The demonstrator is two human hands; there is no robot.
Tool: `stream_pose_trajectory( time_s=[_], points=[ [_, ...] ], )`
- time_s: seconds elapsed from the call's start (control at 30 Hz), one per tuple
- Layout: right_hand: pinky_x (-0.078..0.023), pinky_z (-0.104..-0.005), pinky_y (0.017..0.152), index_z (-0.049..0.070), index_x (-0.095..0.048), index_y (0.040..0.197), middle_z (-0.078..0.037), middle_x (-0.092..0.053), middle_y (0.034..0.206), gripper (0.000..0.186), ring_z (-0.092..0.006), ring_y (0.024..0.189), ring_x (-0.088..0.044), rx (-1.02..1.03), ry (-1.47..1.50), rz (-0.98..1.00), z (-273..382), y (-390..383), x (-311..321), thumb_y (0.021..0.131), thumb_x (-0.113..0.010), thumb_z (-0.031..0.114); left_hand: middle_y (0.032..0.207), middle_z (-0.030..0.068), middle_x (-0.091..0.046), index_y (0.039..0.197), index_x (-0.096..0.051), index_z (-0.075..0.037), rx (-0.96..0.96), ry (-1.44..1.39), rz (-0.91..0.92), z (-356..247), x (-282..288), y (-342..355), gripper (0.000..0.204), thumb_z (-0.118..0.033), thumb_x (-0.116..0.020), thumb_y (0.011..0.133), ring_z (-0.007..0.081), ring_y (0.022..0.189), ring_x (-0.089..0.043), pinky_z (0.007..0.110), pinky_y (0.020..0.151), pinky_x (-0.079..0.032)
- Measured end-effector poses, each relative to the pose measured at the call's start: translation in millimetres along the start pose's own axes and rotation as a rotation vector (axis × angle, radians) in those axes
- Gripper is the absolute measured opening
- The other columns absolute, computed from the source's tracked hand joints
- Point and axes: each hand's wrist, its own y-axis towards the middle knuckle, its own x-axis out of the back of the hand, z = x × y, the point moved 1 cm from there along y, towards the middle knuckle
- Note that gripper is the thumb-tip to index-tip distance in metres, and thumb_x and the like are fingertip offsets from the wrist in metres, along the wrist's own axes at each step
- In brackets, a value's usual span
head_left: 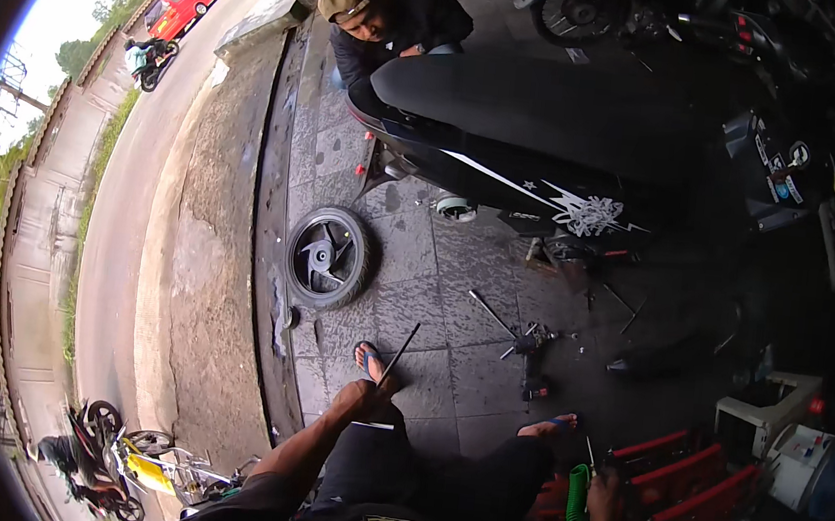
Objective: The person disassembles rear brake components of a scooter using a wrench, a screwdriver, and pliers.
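My left hand [354, 400] is closed round a slim dark rod [402, 352], which slants up and away over the paving in front of my left foot. A short pale strip [373, 425] shows just below that hand; whether it belongs to the rod I cannot tell. Beside the red toolbox, my right hand [603, 496] is closed on an air blow gun with a thin nozzle [591, 450]. A green coiled air hose [577, 507] hangs next to it. The gun's body is mostly hidden by the fingers and shade.
A black motorcycle [543, 107] stands ahead, with a person [400, 23] crouching behind it. A loose wheel [327, 258] lies on the paving. A power tool [534, 362] and a long wrench [493, 313] lie nearer. The open red toolbox [697, 488] is at right.
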Motion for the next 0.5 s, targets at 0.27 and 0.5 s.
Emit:
stream_pose_trajectory(
  time_s=[0.27, 0.5],
  points=[
    [-0.045, -0.0403, 0.047, 0.006, -0.062, 0.080, -0.009, -0.059, 0.064, 0.035, -0.0223, 0.053, -0.058, -0.437, -0.067, 0.190, 108.7, -21.2, -213.8, 0.092, -0.045, 0.034, 0.086, 0.0312, -0.064, 0.083, -0.067, 0.004, 0.208, -0.225, -0.167, 242.0, 140.0, -35.5, 0.050, -0.042, -0.050, 0.091, 0.0462, 0.090, -0.063, 0.053, 0.079, -0.048],
    [-0.050, -0.0420, 0.055, -0.001, -0.060, 0.083, -0.011, -0.060, 0.067, 0.037, -0.0271, 0.060, -0.060, -0.104, -0.118, 0.055, 154.4, -62.7, -352.1, 0.089, -0.050, 0.034, 0.082, 0.0258, -0.066, 0.078, -0.069, -0.001, 0.055, -0.072, -0.019, 343.0, 237.8, 80.4, 0.043, -0.041, -0.054, 0.084, 0.0390, 0.076, -0.067, 0.047, 0.068, -0.050]
  ],
)
